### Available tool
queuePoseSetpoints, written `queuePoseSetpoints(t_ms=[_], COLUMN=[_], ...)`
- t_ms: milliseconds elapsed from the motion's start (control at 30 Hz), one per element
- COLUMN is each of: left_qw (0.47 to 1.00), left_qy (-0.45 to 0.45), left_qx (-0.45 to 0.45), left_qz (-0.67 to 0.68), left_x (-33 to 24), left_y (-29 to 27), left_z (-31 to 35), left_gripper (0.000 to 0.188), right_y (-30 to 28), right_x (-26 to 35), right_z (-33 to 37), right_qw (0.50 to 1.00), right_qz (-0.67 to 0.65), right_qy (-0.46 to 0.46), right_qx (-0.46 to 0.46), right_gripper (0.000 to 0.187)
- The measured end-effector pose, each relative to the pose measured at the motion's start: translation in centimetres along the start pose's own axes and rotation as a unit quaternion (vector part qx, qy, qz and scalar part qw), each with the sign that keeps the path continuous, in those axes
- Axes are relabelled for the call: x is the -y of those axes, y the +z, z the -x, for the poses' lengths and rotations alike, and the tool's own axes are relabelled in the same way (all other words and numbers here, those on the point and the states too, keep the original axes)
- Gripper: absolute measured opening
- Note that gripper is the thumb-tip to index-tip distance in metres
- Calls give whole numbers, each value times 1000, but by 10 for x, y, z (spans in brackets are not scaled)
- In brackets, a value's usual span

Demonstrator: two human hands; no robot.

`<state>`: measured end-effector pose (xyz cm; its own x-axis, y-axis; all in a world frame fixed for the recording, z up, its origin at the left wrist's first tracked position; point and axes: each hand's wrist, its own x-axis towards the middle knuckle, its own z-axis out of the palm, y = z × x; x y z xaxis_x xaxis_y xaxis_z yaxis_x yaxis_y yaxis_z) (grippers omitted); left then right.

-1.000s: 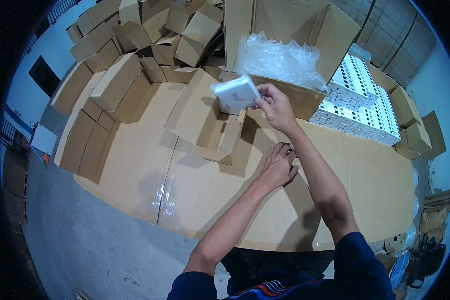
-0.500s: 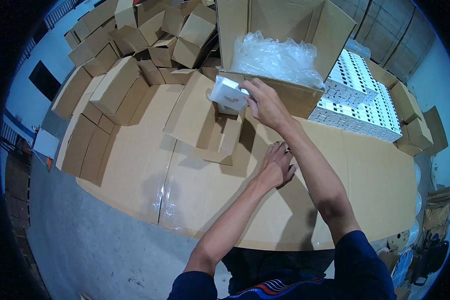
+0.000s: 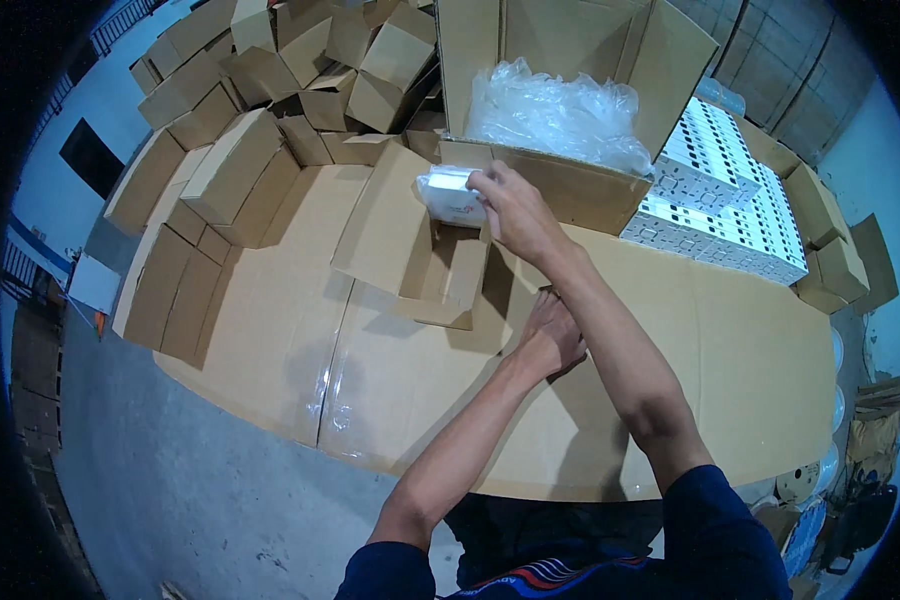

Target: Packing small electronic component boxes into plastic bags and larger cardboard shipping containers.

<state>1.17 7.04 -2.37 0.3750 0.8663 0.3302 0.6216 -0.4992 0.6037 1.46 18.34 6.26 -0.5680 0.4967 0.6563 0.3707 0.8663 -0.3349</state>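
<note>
My right hand (image 3: pixel 515 205) grips a small white box in a clear plastic bag (image 3: pixel 458 200) by its right end, fingers and thumb closed on it. The bagged box is over the far end of an open brown carton (image 3: pixel 440 285) whose left flap is folded outward. Below my right forearm, my left hand (image 3: pixel 550 338) rests low over the cardboard-covered table (image 3: pixel 410 400), its fingers curled in. The forearm partly covers those fingers, so whatever they may hold is hidden.
Behind the carton stands a large open box (image 3: pixel 560 195) filled with clear plastic bags (image 3: pixel 555 115). White patterned boxes (image 3: pixel 715 215) are stacked to its right. Open brown cartons (image 3: pixel 240 180) line the left side, with a heap of empty cartons (image 3: pixel 370 70) beyond.
My right hand has moved slightly lower and left, tilting the bagged box flatter over the carton. My left hand's fingers and thumb have curled in more.
</note>
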Motion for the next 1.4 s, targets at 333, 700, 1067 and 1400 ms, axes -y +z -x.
queuePoseSetpoints(t_ms=[333,700,1067,1400], left_qw=[999,995,999,999], left_qy=[0,30,4,-9], left_qx=[-31,-90,-50,-29], left_qz=[29,36,-16,-10], left_x=[2,-15,-87,-143], left_y=[1,5,33,79], left_z=[1,-3,-84,-135], left_gripper=[26,23,34,29], right_y=[18,-29,-204,-412], right_x=[-10,-8,-75,-203], right_z=[12,32,110,184], right_qw=[999,987,991,953], right_qz=[15,45,-48,180], right_qy=[51,110,123,131], right_qx=[13,107,-29,-203], right_gripper=[15,53,36,43])
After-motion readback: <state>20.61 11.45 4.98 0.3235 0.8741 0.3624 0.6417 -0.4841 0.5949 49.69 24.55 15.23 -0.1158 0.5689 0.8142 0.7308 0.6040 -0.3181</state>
